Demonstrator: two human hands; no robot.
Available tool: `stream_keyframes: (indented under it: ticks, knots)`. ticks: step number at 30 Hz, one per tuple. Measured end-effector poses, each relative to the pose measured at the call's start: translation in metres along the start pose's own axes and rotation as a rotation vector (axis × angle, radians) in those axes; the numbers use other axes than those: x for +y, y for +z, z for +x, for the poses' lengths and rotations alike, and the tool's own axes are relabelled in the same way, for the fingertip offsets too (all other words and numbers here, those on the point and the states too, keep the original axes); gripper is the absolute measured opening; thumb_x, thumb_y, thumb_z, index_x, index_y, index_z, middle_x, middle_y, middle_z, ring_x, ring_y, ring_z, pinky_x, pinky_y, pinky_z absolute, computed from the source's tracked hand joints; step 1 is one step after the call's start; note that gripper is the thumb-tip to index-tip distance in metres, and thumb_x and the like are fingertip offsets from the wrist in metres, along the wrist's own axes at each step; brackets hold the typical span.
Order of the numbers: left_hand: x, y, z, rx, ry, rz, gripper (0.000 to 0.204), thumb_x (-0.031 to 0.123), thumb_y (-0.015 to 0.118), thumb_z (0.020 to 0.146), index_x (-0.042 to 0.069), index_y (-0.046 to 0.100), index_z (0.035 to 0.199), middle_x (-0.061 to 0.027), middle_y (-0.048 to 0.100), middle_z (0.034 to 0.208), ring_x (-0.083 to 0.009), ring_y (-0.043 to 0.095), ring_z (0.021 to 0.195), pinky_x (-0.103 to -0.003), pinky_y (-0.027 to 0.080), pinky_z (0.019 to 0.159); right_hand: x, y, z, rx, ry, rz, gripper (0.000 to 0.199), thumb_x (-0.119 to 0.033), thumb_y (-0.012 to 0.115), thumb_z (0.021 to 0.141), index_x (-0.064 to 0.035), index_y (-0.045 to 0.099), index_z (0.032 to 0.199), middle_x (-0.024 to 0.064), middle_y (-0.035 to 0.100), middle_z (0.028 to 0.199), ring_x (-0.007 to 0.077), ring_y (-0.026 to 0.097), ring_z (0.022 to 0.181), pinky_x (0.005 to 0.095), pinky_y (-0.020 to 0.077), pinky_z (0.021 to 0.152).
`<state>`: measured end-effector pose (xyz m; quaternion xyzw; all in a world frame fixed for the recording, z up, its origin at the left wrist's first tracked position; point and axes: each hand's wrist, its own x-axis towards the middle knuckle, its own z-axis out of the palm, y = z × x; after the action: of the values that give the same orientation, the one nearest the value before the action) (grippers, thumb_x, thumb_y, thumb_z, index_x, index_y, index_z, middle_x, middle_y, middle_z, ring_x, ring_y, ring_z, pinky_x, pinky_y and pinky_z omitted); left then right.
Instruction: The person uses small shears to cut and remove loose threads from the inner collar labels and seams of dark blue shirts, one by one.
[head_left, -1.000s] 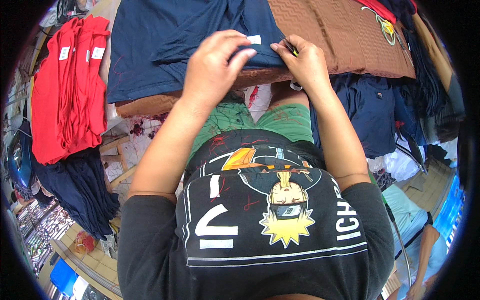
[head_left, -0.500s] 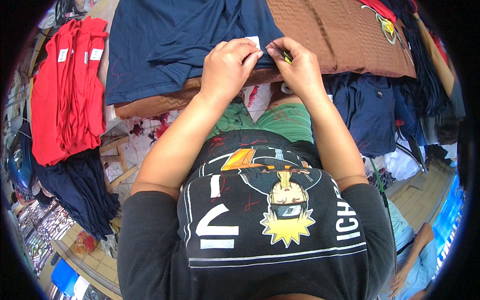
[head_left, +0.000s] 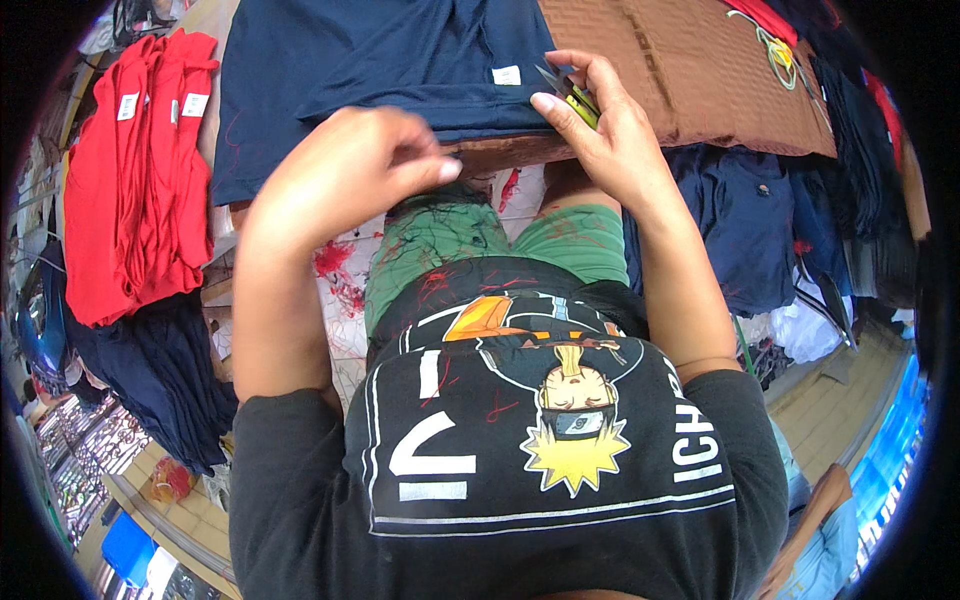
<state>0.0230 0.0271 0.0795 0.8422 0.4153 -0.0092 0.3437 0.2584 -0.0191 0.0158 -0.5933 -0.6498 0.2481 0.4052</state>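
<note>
A navy blue garment (head_left: 400, 60) is spread over a brown quilted pad, with a small white label (head_left: 507, 75) near its front edge. In my right hand (head_left: 600, 105) is a pair of yellow-handled thread snips (head_left: 580, 103), blades pointing up and left over the garment's right side. My left hand (head_left: 350, 160) is off the cloth's near edge, above my left thigh, thumb extended and the other fingers curled. Motion blurs those fingers, so anything held there cannot be made out.
Red garments (head_left: 140, 180) with white tags hang in a stack at left, above dark cloth (head_left: 150, 380). The brown pad (head_left: 640, 70) extends right, with a looped cord (head_left: 775, 50) on it. More navy garments (head_left: 730, 225) lie at right. Loose threads litter my green shorts (head_left: 440, 235).
My left hand has moved away from the label, left and toward me. My right hand has opened out slightly, showing the snips. The cloth's near edge looks flatter, and the label is uncovered.
</note>
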Motion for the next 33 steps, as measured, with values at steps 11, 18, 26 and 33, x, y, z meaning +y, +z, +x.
stream_keyframes:
  ticks: [11,18,26,33]
  knots:
    - [-0.022,0.076,0.055,0.673,0.086,-0.202,0.023,0.022,0.070,0.084,-0.001,0.069,0.088,-0.0090,0.069,0.087,-0.0166,0.066,0.076,-0.030,0.052,0.073,0.019,0.022,0.006,-0.122,0.131,0.311,0.025,-0.012,0.069,0.084,-0.0018,0.063,0.106,0.0059,0.067,0.092,0.0113,0.060,0.077,0.0262,0.0486,0.070]
    - [-0.032,0.066,0.062,0.435,-0.042,-0.557,0.022,0.020,0.060,0.093,-0.001,0.063,0.100,-0.0069,0.070,0.094,-0.0102,0.062,0.083,-0.025,0.049,0.081,0.018,0.017,0.008,-0.198,0.295,0.256,0.021,-0.013,0.069,0.084,-0.0033,0.066,0.102,0.0058,0.067,0.083,0.0109,0.059,0.073,0.0273,0.0484,0.068]
    - [-0.027,0.066,0.063,0.505,-0.019,-0.618,0.017,0.017,0.061,0.090,0.003,0.067,0.098,-0.0056,0.069,0.080,-0.0122,0.065,0.074,-0.027,0.052,0.072,0.016,0.022,0.009,-0.141,-0.027,0.049,0.022,-0.012,0.070,0.081,-0.0027,0.065,0.101,0.0122,0.068,0.087,0.0236,0.066,0.080,0.0336,0.0503,0.073]
    - [-0.011,-0.006,0.008,-0.088,0.390,-0.683,0.032,0.027,0.057,0.092,0.000,0.067,0.076,-0.0129,0.066,0.085,-0.0197,0.062,0.082,-0.031,0.047,0.078,0.004,0.010,0.016,-0.121,-0.070,-0.229,0.022,-0.016,0.067,0.081,-0.0078,0.064,0.101,0.0166,0.067,0.096,0.0360,0.064,0.090,0.0434,0.0500,0.076]
